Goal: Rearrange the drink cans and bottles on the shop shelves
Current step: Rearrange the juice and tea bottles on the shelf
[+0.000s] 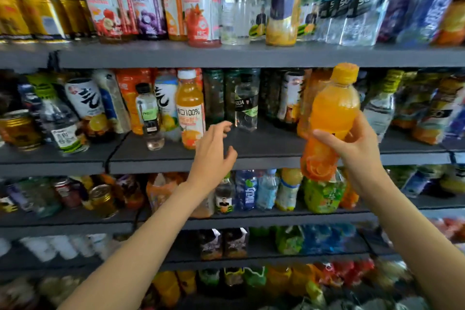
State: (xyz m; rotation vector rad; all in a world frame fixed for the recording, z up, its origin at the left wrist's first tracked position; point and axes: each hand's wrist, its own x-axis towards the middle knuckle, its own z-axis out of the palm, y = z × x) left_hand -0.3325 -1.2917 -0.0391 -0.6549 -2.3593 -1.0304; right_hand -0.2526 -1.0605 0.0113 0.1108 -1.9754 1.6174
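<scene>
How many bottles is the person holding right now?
1: an orange drink bottle gripped in the right hand, in front of the second shelf. The left hand holds nothing.

Left hand (214,148) raised with loosely curled fingers, holding nothing, right hand (352,143) gripping, both forearms outstretched

"100%" on juice bottle (190,111), "SODA" on clear bottle (246,106)

Bright, even light; motion blur and wide-angle bending toward the edges.
</scene>
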